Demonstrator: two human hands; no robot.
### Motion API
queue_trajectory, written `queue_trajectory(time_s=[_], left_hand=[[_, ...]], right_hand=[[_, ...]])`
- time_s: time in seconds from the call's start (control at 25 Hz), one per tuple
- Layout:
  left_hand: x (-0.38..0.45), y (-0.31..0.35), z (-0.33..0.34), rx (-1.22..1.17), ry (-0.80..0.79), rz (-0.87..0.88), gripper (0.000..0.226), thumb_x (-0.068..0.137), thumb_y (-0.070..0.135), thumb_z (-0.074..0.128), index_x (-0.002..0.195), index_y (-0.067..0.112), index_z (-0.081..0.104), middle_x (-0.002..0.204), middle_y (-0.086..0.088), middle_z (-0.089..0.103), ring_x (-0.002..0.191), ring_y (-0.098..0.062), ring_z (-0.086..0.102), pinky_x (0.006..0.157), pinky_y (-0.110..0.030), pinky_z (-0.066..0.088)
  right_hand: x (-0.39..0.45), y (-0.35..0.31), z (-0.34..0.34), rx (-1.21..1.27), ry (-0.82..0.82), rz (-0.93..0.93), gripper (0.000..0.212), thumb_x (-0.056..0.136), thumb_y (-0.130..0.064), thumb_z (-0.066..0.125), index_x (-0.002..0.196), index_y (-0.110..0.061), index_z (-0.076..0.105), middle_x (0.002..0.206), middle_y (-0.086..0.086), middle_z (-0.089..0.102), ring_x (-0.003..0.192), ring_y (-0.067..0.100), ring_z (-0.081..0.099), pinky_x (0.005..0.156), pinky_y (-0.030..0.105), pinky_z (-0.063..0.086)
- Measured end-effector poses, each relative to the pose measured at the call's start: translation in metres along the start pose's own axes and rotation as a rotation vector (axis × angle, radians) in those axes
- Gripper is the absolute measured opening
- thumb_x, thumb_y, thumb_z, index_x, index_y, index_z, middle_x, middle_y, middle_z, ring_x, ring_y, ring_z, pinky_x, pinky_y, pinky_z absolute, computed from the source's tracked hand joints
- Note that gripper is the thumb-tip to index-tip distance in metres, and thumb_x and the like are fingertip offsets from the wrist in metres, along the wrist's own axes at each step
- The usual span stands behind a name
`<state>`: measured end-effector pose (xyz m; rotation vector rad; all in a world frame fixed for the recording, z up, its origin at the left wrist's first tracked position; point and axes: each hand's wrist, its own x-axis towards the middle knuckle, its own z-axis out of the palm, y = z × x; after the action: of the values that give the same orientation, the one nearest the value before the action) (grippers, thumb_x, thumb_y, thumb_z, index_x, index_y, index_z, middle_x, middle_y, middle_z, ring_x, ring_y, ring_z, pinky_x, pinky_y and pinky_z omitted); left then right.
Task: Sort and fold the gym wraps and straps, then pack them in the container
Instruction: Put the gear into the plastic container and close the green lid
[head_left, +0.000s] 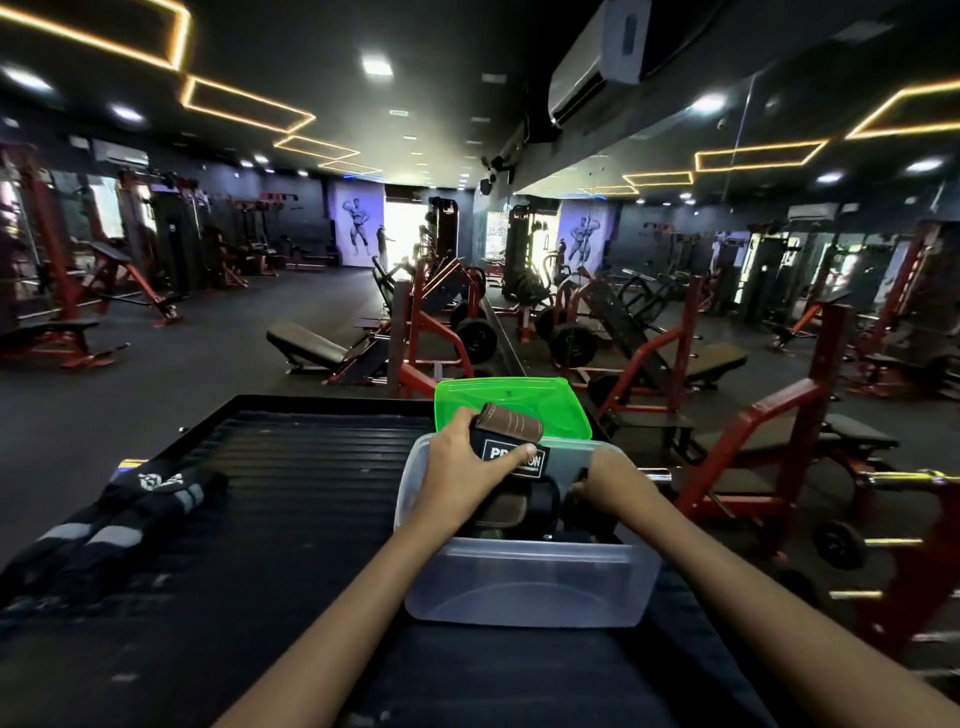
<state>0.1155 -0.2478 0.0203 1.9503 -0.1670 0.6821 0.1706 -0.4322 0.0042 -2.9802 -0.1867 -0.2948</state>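
Gym, black platform (291, 467): clear container (530, 587) at right edge. Left hand (462, 467) grips folded strap (511, 436) over it; right hand (602, 486) curled around strap inside. Black wraps (114, 514) at left edge.

One container (530, 587), one green lid (511, 402) — two hands (460, 467).

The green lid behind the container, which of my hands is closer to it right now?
Left. Your left hand, holding a folded strap, is up against the green lid; your right hand sits lower, inside the container.
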Motion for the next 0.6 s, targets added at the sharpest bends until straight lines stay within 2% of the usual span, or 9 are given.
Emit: queue_trajectory(time_s=[0.08, 0.12, 0.2, 0.28, 0.32, 0.4, 0.44, 0.52, 0.6], left_hand=[[0.0, -0.001, 0.0, -0.046, -0.013, -0.033, 0.043, 0.068, 0.031, 0.083, 0.099, 0.01, 0.062, 0.092, 0.0, 0.068, 0.084, -0.013, 0.062, 0.069, -0.014, 0.043], [0.002, -0.002, -0.001, -0.09, -0.019, -0.065, 0.041, 0.068, 0.03, 0.082, 0.098, 0.011, 0.062, 0.09, 0.001, 0.068, 0.082, -0.011, 0.063, 0.065, -0.009, 0.042], [0.005, -0.005, -0.001, -0.206, -0.034, -0.143, 0.036, 0.072, 0.029, 0.08, 0.099, 0.013, 0.062, 0.089, 0.004, 0.068, 0.08, -0.007, 0.062, 0.062, -0.002, 0.042], [0.008, -0.005, 0.005, -0.394, -0.091, -0.241, 0.034, 0.077, 0.029, 0.075, 0.104, 0.013, 0.062, 0.096, 0.002, 0.068, 0.087, -0.011, 0.064, 0.071, -0.007, 0.047], [0.009, -0.002, 0.011, -0.481, -0.137, -0.298, 0.035, 0.08, 0.03, 0.072, 0.107, 0.012, 0.061, 0.101, -0.001, 0.068, 0.094, -0.015, 0.064, 0.08, -0.017, 0.05], [0.012, 0.006, 0.023, -0.498, -0.235, -0.352, 0.036, 0.087, 0.036, 0.063, 0.112, 0.011, 0.057, 0.112, -0.005, 0.064, 0.102, -0.018, 0.06, 0.091, -0.03, 0.048], [0.014, 0.008, 0.027, -0.406, -0.282, -0.335, 0.038, 0.09, 0.038, 0.056, 0.115, 0.01, 0.054, 0.115, -0.005, 0.061, 0.104, -0.017, 0.057, 0.091, -0.028, 0.044], [0.016, 0.005, 0.033, -0.096, -0.348, -0.215, 0.044, 0.095, 0.04, 0.046, 0.124, 0.006, 0.049, 0.122, -0.008, 0.056, 0.11, -0.019, 0.051, 0.09, -0.025, 0.037], [0.016, -0.004, 0.036, 0.178, -0.474, -0.069, 0.045, 0.097, 0.034, 0.045, 0.132, 0.006, 0.044, 0.132, -0.012, 0.05, 0.122, -0.025, 0.046, 0.1, -0.029, 0.035]], right_hand=[[-0.004, -0.011, -0.015, -0.16, 0.097, 0.058, 0.033, 0.085, -0.023, 0.062, 0.115, -0.008, 0.06, 0.116, 0.011, 0.062, 0.112, 0.028, 0.056, 0.088, 0.034, 0.047], [-0.006, -0.015, -0.028, -0.12, 0.149, 0.074, 0.029, 0.085, -0.026, 0.063, 0.108, -0.007, 0.062, 0.109, 0.011, 0.063, 0.106, 0.027, 0.057, 0.083, 0.033, 0.047], [-0.007, -0.018, -0.049, 0.522, 0.119, 0.091, 0.023, 0.084, -0.031, 0.067, 0.087, -0.009, 0.063, 0.085, 0.009, 0.063, 0.081, 0.02, 0.059, 0.067, 0.028, 0.046], [-0.02, -0.027, -0.061, 1.204, -0.227, 0.034, 0.022, 0.08, -0.032, 0.068, 0.087, -0.012, 0.062, 0.08, 0.003, 0.062, 0.069, 0.011, 0.058, 0.059, 0.021, 0.047], [-0.024, -0.026, -0.058, 1.288, -0.336, 0.012, 0.025, 0.076, -0.031, 0.069, 0.093, -0.013, 0.064, 0.086, 0.002, 0.065, 0.073, 0.011, 0.061, 0.063, 0.021, 0.049], [-0.029, -0.024, -0.05, 1.269, -0.342, 0.002, 0.039, 0.07, -0.025, 0.075, 0.106, -0.013, 0.065, 0.099, 0.005, 0.07, 0.088, 0.016, 0.065, 0.078, 0.032, 0.049], [-0.027, -0.02, -0.048, 1.244, -0.234, 0.039, 0.042, 0.07, -0.019, 0.078, 0.108, -0.011, 0.064, 0.1, 0.009, 0.07, 0.09, 0.019, 0.065, 0.082, 0.036, 0.05], [-0.016, -0.002, -0.045, 1.056, 0.04, 0.165, 0.041, 0.069, -0.016, 0.081, 0.105, -0.007, 0.064, 0.099, 0.013, 0.07, 0.088, 0.022, 0.065, 0.082, 0.039, 0.053], [-0.007, 0.016, -0.043, 0.856, 0.05, 0.271, 0.043, 0.068, -0.02, 0.081, 0.105, -0.005, 0.065, 0.098, 0.012, 0.069, 0.084, 0.02, 0.064, 0.074, 0.032, 0.055]])
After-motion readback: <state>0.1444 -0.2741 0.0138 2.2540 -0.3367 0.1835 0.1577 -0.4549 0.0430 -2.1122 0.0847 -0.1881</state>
